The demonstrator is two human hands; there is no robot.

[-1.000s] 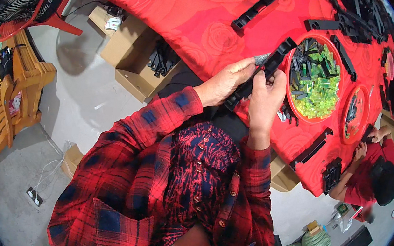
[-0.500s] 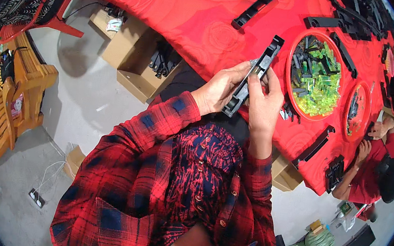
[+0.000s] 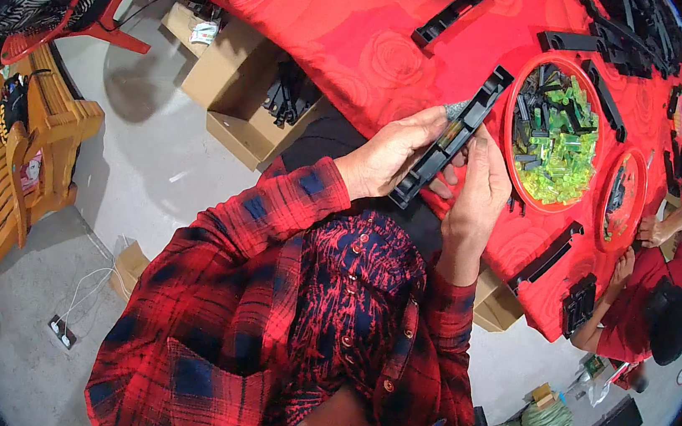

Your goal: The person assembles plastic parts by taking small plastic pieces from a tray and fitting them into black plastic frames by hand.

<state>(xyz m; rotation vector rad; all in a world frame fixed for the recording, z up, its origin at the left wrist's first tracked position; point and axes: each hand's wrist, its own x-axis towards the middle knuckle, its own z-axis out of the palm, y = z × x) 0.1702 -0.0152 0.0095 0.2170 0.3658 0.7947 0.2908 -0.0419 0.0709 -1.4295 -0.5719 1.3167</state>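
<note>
A long black plastic housing [image 3: 457,138] with open slots, shaped like a spirit-level body, is held at a slant above the near table edge. Something small and yellowish shows in a slot near its middle. My left hand [image 3: 394,153] grips its left side, fingers closed around it. My right hand [image 3: 478,191] is closed at its right edge, thumb and forefinger together and other fingertips curled beneath it. Whether a small piece is in that pinch is hidden. Right of my hands, a red round basket [image 3: 510,119] holds yellow-green clear pieces [image 3: 562,154] and black pieces [image 3: 529,108].
More black housings [image 3: 458,12] lie on the red tablecloth [image 3: 312,20]. A smaller red basket [image 3: 642,193] stands farther right, near a co-worker in red [image 3: 644,285]. Left of the table, an open cardboard box [image 3: 236,138] holds black parts; a wooden chair [image 3: 14,167] stands beyond.
The housing has turned in my hands and moved slightly right. My right thumb has come off its middle to its right edge. The view has shifted a little.
</note>
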